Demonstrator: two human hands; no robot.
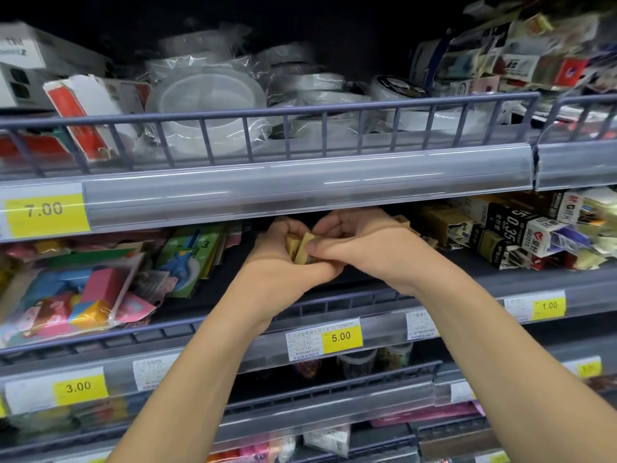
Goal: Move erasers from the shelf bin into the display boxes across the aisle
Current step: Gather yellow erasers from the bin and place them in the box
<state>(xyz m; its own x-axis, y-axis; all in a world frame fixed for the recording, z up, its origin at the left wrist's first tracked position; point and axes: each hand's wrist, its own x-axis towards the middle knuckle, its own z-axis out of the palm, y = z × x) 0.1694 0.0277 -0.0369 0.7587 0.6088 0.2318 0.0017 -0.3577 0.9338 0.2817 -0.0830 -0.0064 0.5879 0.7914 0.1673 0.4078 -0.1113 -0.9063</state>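
Head view: where the two forearms reach up and meet under the front lip of the upper shelf, both hands work at the middle shelf (551,282), above its front edge.
Left hand (283,262): curled, palm turned inward, fingers cupped round a small bunch of yellowish-tan erasers (300,250) (how many cannot be told; they are blurred).
Right hand (364,248): fingers bent, thumb and fingertips pinching the same bunch from the right, touching the left hand's thumb side.
Erasers: held between the two hands, above the dark bare stretch of the middle shelf, clear of its surface.
Right end of the middle shelf: a heap of small black, white and tan boxes (521,232), near the right hand but apart from it.
Left end of the middle shelf: colourful plastic-wrapped packs (83,295), pink, blue and yellow.
Upper shelf: wrapped rolls of clear tape (210,105) behind a wire front rail (300,110).
Front edges: yellow price tags reading 7.00 (45,210), 5.00 (341,336), 3.00 (78,387) and 1.00 (549,306).
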